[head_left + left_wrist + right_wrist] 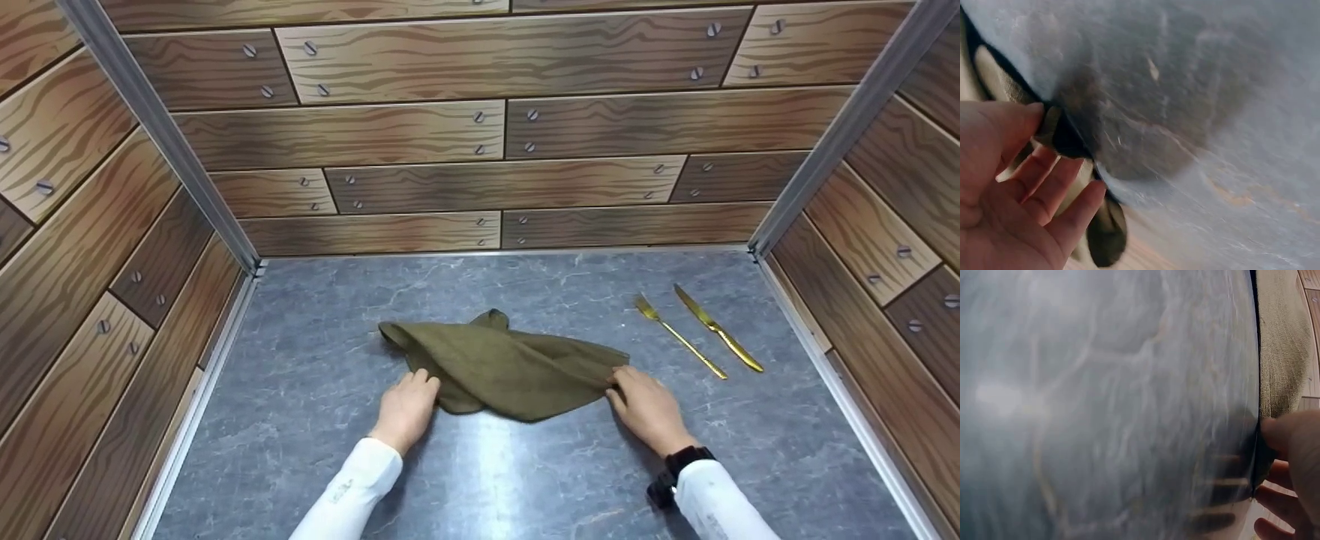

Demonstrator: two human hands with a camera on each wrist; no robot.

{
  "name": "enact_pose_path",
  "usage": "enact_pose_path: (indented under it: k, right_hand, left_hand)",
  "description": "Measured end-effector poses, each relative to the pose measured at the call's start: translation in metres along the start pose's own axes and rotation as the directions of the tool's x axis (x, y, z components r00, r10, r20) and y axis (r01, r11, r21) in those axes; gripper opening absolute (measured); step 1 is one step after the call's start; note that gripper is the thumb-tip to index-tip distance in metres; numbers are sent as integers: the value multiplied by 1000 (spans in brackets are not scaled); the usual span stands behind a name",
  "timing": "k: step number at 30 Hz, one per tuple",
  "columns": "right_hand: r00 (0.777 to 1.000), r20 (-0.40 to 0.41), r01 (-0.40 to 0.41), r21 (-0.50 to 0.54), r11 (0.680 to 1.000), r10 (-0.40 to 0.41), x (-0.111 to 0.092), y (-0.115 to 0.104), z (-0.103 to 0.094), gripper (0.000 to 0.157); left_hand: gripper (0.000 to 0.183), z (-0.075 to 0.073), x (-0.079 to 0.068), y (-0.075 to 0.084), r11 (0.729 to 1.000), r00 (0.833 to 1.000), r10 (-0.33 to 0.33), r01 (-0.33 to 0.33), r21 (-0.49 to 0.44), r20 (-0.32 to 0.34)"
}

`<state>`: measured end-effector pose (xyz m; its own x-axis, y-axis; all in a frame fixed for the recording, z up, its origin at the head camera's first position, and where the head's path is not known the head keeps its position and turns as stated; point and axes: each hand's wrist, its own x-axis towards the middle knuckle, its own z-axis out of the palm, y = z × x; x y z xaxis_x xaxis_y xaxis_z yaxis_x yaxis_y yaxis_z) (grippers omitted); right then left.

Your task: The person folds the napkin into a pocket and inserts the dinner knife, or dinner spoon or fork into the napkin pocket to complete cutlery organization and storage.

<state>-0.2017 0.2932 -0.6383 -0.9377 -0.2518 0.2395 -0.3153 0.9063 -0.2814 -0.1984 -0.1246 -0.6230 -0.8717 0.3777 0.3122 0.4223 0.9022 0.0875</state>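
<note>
An olive-green cloth napkin [510, 367] lies crumpled and partly folded over on the grey marbled table, one small corner sticking up at its far side. My left hand [409, 409] pinches its near left edge; in the left wrist view the thumb and index finger grip a fold of the napkin [1107, 236], and the other fingers are spread beneath. At the right end, my right hand [646, 405] holds the napkin's corner between thumb and fingers. The right wrist view shows the thumb pressed on the napkin [1283, 349] close to the tabletop.
To the right of the napkin lie a gold fork [679, 336] and a gold knife [718, 328], roughly side by side. Wood-patterned panels [495, 180] with metal rails [202, 397] enclose the table [300, 300] at the back and both sides. A black band [688, 459] circles the right wrist.
</note>
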Motion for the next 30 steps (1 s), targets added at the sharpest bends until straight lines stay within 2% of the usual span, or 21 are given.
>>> enact_pose_path:
  k: [4, 7, 12, 17, 19, 23, 25, 27, 30]
  right_hand:
    - [998, -29, -57, -8, 998, 57, -2, 6, -5, 15]
    - [995, -11, -100, -4, 995, 100, -3, 9, -10, 8]
    - [994, 21, -110, 6, 994, 110, -4, 8, -14, 9]
    - [998, 32, -62, 0, 998, 61, -4, 7, -15, 10]
    - [999, 25, -48, 1, 999, 48, -4, 6, -16, 13]
    - [998, -38, -53, 51, 997, 54, 6, -2, -18, 17]
    - [996, -76, -46, 94, 995, 54, 15, -9, -17, 14]
    - [993, -108, -21, 134, 991, 36, 27, -20, -14, 10]
    - [994, -112, 25, 192, 981, -3, 44, -37, -7, 14]
  left_hand:
    - [10, -12, -5, -12, 991, 996, -45, 54, -120, 75]
    - [13, -24, -7, -20, 983, 990, -34, 57, -174, 135]
    - [14, -36, -12, -23, 986, 980, 83, -54, -160, 183]
    - [15, -44, -13, -20, 989, 952, 83, -43, -140, 294]
    - [17, -45, -8, -20, 989, 949, 68, -24, -145, 307]
    - [20, -44, 9, -18, 984, 969, 39, 5, -176, 246]
    - [32, -42, 19, -18, 979, 971, 3, 46, -199, 238]
    - [48, -38, 31, -17, 970, 968, -45, 102, -220, 248]
    - [65, -30, 47, -17, 959, 948, -119, 187, -214, 295]
